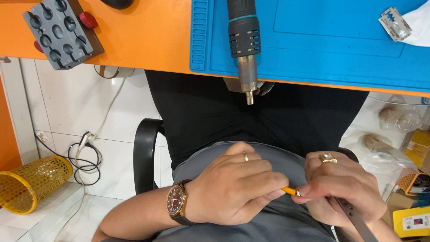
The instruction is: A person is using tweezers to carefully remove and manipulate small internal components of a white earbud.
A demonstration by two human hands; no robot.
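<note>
Hands meet low over the lap, and between them sits a slim orange rod with a yellowish tip (pixel 291 192). The left hand (pixel 233 190), wristwatch (pixel 175 201) on its wrist and a ring on one finger, curls into a loose fist, thumb and forefinger pressed together on the near end of that rod. The right hand (pixel 342 186), also ringed, pinches the other end between its fingertips, and a flat grey metal strip (pixel 356 219) runs down out from under its palm. Whether that strip and the rod are one tool, I cannot tell.

As for progress, judging by the lie of things: the work is in mid-handling at the lap, nothing set down on the bench yet. Up beyond the grip, a black and teal hot-air nozzle (pixel 245 40) lies untouched on the blue silicone work mat (pixel 313 54), its metal tip overhanging the orange bench edge. Far up-right of the pinch, a bare razor blade (pixel 395 23) rests on the mat.
</note>
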